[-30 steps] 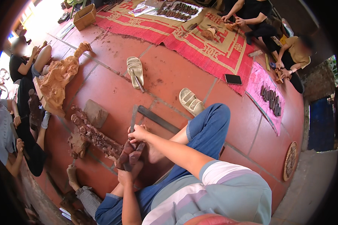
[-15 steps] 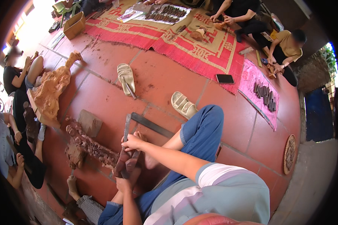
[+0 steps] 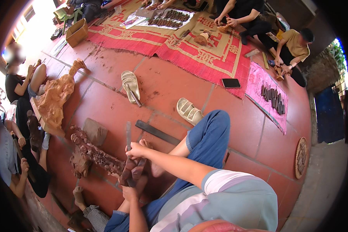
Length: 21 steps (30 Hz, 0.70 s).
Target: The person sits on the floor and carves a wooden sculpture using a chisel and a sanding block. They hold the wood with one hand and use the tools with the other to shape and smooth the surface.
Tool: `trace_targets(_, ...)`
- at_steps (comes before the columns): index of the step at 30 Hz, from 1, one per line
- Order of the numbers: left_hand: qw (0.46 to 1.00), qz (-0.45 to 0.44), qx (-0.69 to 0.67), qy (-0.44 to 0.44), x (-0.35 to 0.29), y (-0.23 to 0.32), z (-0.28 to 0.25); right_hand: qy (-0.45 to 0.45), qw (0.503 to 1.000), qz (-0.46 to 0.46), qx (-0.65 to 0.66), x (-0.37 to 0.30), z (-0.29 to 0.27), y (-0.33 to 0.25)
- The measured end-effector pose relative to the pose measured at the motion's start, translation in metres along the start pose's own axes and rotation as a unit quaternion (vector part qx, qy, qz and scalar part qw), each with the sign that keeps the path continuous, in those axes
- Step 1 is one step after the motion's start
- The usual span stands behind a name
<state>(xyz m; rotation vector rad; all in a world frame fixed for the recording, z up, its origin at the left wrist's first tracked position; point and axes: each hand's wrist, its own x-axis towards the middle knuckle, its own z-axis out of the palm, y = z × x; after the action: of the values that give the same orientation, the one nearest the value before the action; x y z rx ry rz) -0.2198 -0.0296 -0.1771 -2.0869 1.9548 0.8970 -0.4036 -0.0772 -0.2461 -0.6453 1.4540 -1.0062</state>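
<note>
My right hand (image 3: 135,150) is closed around a long flat metal file (image 3: 128,133), whose far end sticks up past my fingers and is slightly blurred. Below it, my left hand (image 3: 130,192) grips near the file's lower end, by the end of a dark reddish wood carving (image 3: 98,155). This knobbly carving lies slanted on the floor, its near end between my bare feet. The file crosses that end; the exact contact is hidden by my fingers. A second flat dark metal bar (image 3: 156,131) rests on the tiles beside my right foot.
Wood blocks (image 3: 94,131) sit beyond the carving. Two beige sandals (image 3: 189,111) lie ahead, one with a chisel-like tool on it. A larger pale carving (image 3: 56,100) stands left, near seated people. A red mat (image 3: 205,58), phone (image 3: 231,83) and pink cloth with tools (image 3: 255,83) spread beyond.
The file has slid a little toward me and now stands more upright, with both hands still on it. The view has shifted slightly.
</note>
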Motion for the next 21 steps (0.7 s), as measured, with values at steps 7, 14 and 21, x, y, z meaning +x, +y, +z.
trace_targets(7, 0.999, -0.018, -0.006, -0.030, 0.008, 0.002, 0.010, -0.006, 0.998, 0.043, -0.042, 0.019, -0.016, 0.017)
trace_targets(14, 0.995, -0.062, -0.072, -0.022, 0.017, -0.052, -0.010, -0.030, 0.992, 0.051, -0.114, -0.001, 0.023, -0.034)
trace_targets(21, 0.992, 0.072, -0.020, 0.105, 0.030, -0.096, 0.056, -0.003, 0.992, 0.048, 0.115, -0.019, 0.001, 0.006)
